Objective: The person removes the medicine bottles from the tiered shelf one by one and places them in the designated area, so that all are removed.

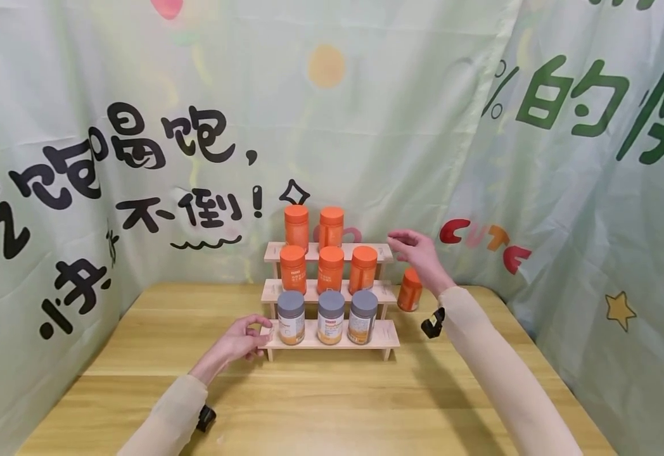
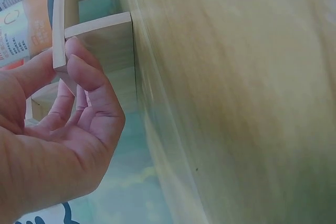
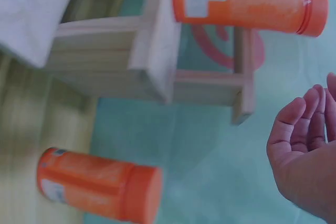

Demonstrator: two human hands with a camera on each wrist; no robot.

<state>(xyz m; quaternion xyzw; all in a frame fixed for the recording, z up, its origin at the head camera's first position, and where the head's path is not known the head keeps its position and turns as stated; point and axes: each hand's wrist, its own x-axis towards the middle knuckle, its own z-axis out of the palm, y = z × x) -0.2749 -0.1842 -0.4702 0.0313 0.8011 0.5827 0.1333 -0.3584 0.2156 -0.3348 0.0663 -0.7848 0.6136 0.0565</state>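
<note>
My left hand [image 1: 242,339] pinches the left end of the lowest board of a three-step wooden display rack [image 1: 332,342]. In the left wrist view, the thumb lies on one face of the board [image 2: 60,19] and the fingers curl at the other. Three grey-lidded jars [image 1: 330,316] stand in a row on that step. Three orange jars [image 1: 330,271] fill the middle step, and two orange jars [image 1: 331,227] stand on the top one. My right hand [image 1: 417,253] is in the air beside the top step's right end, fingers loosely bent and holding nothing.
Another orange jar [image 1: 410,290] stands on the wooden table [image 1: 332,405] to the right of the rack, below my right forearm. Printed cloth [image 1: 366,126] hangs close behind the table and along both sides.
</note>
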